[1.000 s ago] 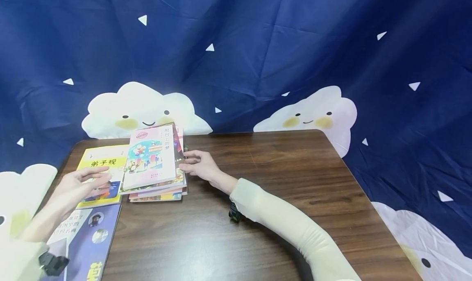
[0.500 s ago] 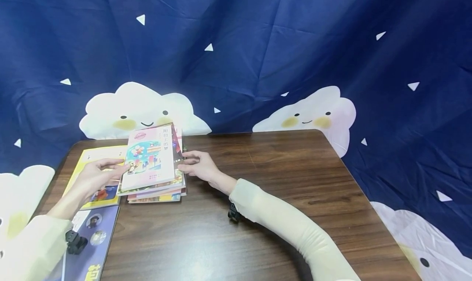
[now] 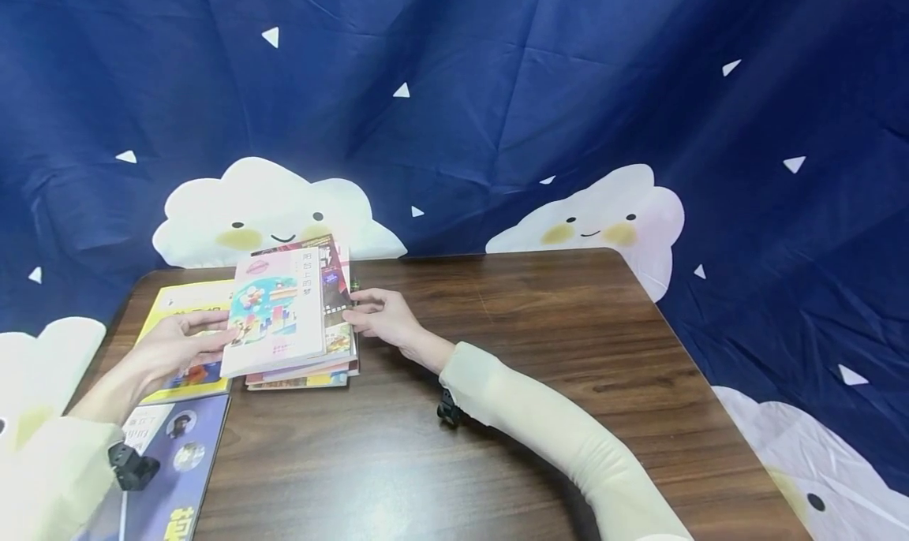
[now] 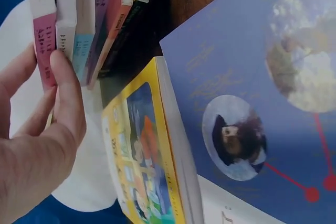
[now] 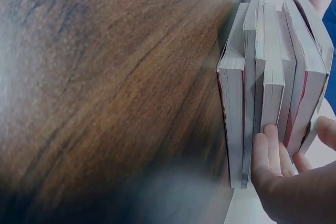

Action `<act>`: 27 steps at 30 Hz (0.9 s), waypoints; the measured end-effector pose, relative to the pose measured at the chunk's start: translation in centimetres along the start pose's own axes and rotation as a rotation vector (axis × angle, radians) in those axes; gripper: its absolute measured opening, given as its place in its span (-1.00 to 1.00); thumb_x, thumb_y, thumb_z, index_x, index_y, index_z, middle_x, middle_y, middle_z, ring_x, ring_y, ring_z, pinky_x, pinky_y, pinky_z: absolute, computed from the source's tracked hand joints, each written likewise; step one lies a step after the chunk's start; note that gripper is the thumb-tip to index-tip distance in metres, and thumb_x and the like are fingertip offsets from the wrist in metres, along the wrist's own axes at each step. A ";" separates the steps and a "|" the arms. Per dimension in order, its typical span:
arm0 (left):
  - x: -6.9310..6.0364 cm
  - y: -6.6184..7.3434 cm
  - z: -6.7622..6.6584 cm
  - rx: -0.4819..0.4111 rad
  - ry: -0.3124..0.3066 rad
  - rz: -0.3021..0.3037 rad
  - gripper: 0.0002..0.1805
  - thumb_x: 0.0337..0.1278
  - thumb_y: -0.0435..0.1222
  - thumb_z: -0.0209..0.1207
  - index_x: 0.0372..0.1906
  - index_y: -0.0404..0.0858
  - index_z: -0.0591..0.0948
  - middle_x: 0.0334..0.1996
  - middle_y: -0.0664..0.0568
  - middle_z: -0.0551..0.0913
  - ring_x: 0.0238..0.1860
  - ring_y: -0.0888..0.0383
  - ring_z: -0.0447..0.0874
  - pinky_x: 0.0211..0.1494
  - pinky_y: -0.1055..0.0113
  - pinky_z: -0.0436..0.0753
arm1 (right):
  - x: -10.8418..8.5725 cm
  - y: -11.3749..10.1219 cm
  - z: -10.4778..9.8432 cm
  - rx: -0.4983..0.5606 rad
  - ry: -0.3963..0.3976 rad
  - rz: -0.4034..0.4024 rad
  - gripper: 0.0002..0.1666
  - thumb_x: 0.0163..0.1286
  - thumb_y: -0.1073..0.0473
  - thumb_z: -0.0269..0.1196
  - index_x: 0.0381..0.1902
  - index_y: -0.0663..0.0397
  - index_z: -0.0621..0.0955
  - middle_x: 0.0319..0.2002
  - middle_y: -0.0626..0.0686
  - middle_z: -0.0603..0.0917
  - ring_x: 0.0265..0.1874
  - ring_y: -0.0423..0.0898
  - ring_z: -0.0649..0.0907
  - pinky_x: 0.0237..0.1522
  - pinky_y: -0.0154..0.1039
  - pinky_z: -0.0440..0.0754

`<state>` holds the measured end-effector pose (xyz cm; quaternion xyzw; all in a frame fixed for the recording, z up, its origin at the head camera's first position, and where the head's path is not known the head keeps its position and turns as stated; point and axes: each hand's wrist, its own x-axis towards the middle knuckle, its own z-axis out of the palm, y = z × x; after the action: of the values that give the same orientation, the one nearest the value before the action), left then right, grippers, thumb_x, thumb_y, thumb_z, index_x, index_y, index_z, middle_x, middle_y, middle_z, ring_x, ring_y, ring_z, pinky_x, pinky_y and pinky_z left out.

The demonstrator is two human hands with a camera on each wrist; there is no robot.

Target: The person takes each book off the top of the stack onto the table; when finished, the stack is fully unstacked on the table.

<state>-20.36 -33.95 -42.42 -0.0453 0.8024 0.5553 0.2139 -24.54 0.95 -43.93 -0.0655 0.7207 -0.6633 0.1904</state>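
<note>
My left hand [image 3: 170, 348] pinches the left edge of a thin white-and-pink storybook [image 3: 277, 308], the top one of a stack of paperbacks [image 3: 298, 382]. In the left wrist view its fingers lie around the pink spine [image 4: 44, 38]. The storybook sits shifted left on the stack, so a dark red-and-brown book [image 3: 334, 292] shows beneath it. At the stack's right side, my right hand [image 3: 390, 318] touches the books with relaxed fingers. In the right wrist view, the fingertips [image 5: 270, 135] rest against the page edges, with the thumb near the top books.
A yellow book [image 3: 192, 294] lies left of the stack, partly behind my left hand. Nearer to me is a large purple book [image 3: 177, 486] lying flat. The brown wooden table [image 3: 533, 352] ends at a blue cloth backdrop [image 3: 454, 115] with clouds.
My left hand has reached the top storybook from above the yellow book and drawn it left and slightly nearer, uncovering more of the dark book. My right hand has stayed at the stack's side.
</note>
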 end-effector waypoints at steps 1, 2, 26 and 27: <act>-0.1 -0.1 -0.1 -0.019 -0.017 -0.005 0.01 0.47 -0.10 0.30 0.64 -0.55 -0.01 -0.10 0.40 0.69 -0.05 0.41 0.77 0.12 0.37 0.81 | 0.0 0.0 0.0 0.002 -0.002 0.001 -0.46 0.42 0.21 0.44 0.33 0.13 0.64 0.15 0.31 0.77 -0.16 0.04 0.85 0.21 0.17 0.76; -0.3 -0.3 -0.2 -0.033 -0.033 -0.004 0.01 0.48 -0.12 0.29 0.64 -0.56 -0.03 -0.11 0.43 0.68 -0.04 0.40 0.77 0.12 0.37 0.81 | 0.0 0.0 0.0 0.003 -0.002 0.001 -0.46 0.42 0.21 0.44 0.33 0.13 0.63 0.14 0.31 0.77 -0.15 0.06 0.85 0.21 0.17 0.76; -9.6 -4.7 4.4 -0.247 -0.217 0.216 -0.47 0.51 -0.52 0.07 0.28 0.15 0.40 0.09 0.30 0.68 -0.03 0.09 0.85 -0.03 0.02 0.87 | -0.1 -0.4 -0.4 -0.012 -0.018 0.002 -0.44 0.42 0.22 0.44 0.34 0.16 0.62 0.16 0.33 0.76 0.02 0.25 0.82 0.24 0.18 0.75; -10.0 -4.9 5.0 -0.240 -0.229 0.194 -0.47 0.52 -0.51 0.07 0.28 0.18 0.39 0.09 0.32 0.68 -0.03 0.10 0.86 -0.01 0.02 0.87 | -0.1 -0.4 -0.5 -0.011 -0.018 0.002 -0.44 0.42 0.22 0.44 0.34 0.16 0.61 0.17 0.33 0.75 0.02 0.25 0.82 0.24 0.19 0.74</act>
<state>-8.35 -32.91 -44.25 0.0706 0.7014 0.6667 0.2421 -24.70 1.40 -43.53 -0.0717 0.7226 -0.6588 0.1970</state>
